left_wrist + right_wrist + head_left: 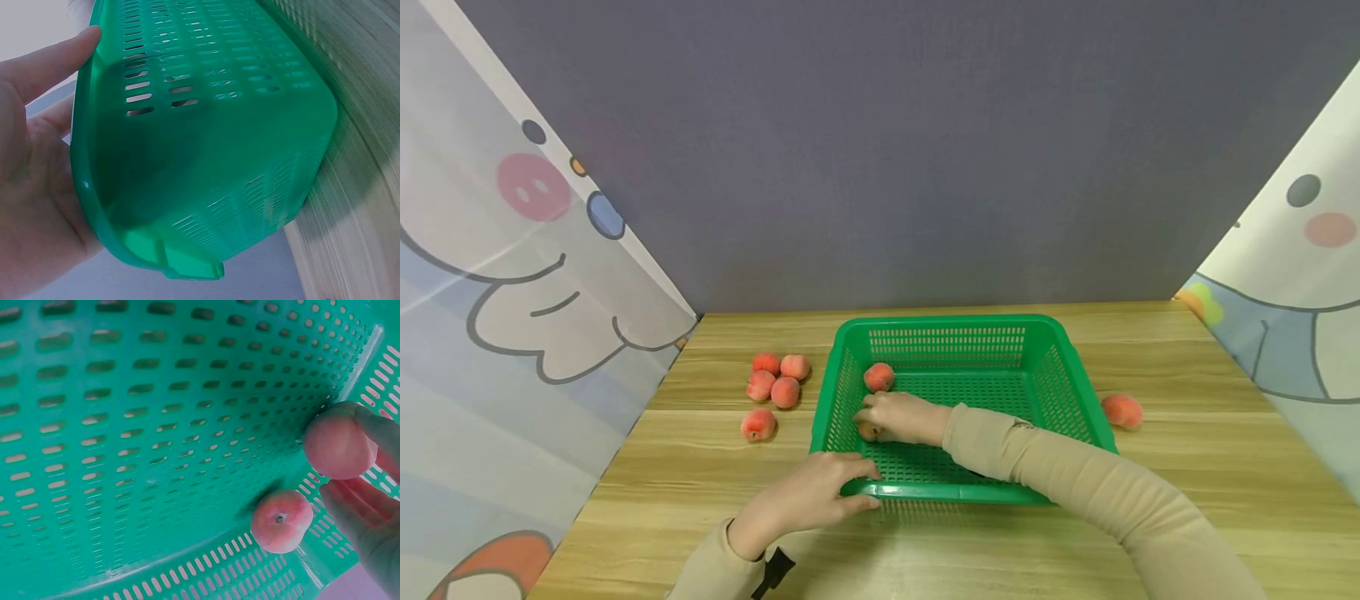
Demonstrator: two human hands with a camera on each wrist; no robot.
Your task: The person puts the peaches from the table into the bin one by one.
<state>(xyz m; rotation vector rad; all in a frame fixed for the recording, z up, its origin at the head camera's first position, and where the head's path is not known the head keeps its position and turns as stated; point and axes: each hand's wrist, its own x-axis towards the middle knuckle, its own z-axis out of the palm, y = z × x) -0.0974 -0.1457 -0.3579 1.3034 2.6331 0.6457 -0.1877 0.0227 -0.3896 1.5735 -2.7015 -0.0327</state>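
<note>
A green plastic basket (pixel 958 493) with slotted walls sits on the wooden table. At its near left corner, my left hand (pixel 823 492) holds the rim, thumb on the outer side and fingers over the edge; the left wrist view shows this hand (pixel 37 169) beside the basket wall (pixel 206 144). Inside the basket, my right hand (pixel 904 417) grips a peach (pixel 869 431) near the left wall. In the right wrist view, thumb and fingers sit around that peach (pixel 340 442). Another peach (pixel 879 377) lies at the far left corner, apart from the hand.
Left of the basket, several peaches (pixel 786 392) lie clustered, with one peach (pixel 758 424) a little nearer. A single peach (pixel 1122 411) rests right of the basket. A grey panel (pixel 925 167) stands behind the table (pixel 655 492), and printed cartoon sheets (pixel 550 275) flank it.
</note>
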